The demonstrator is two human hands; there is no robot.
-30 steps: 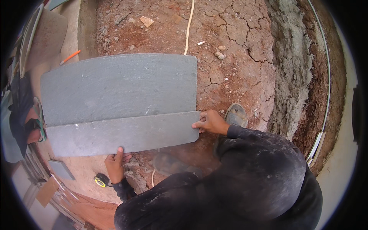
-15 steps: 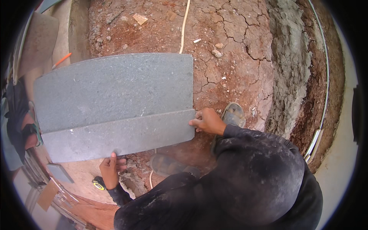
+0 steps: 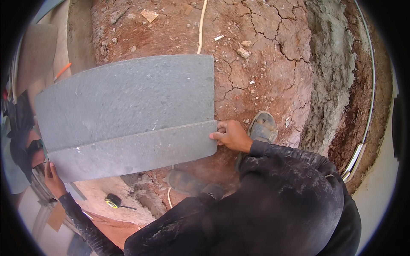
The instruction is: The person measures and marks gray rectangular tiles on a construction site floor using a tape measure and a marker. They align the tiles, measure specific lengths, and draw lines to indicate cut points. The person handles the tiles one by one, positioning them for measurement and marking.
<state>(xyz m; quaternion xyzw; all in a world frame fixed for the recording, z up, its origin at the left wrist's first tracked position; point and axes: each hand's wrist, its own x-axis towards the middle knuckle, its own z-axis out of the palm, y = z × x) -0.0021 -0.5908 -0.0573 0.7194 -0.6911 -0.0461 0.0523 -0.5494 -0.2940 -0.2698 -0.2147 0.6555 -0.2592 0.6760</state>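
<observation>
A narrow grey stone strip (image 3: 132, 151) lies along the near edge of a larger grey stone slab (image 3: 128, 96). At the strip's right end, my right hand (image 3: 232, 135) pinches the edge, thumb on top and the other fingers partly hidden. My left hand (image 3: 54, 181) is at the strip's left end, with its thumb and fingers against the corner. Below the strip, a black and yellow tape measure (image 3: 113, 201) rests on the ground.
Cracked reddish soil (image 3: 265, 64) surrounds the slabs, with a pale cable (image 3: 202, 25) across it. Rough grey mortar (image 3: 329, 68) runs along the right. My shoe (image 3: 262, 127) stands near my right hand. Another person's dark-clothed body (image 3: 19, 136) and an orange pencil-like stick (image 3: 62, 71) are at left.
My left hand has moved left from the strip's lower edge to its left end. The right hand keeps its hold. The whole view has shifted slightly.
</observation>
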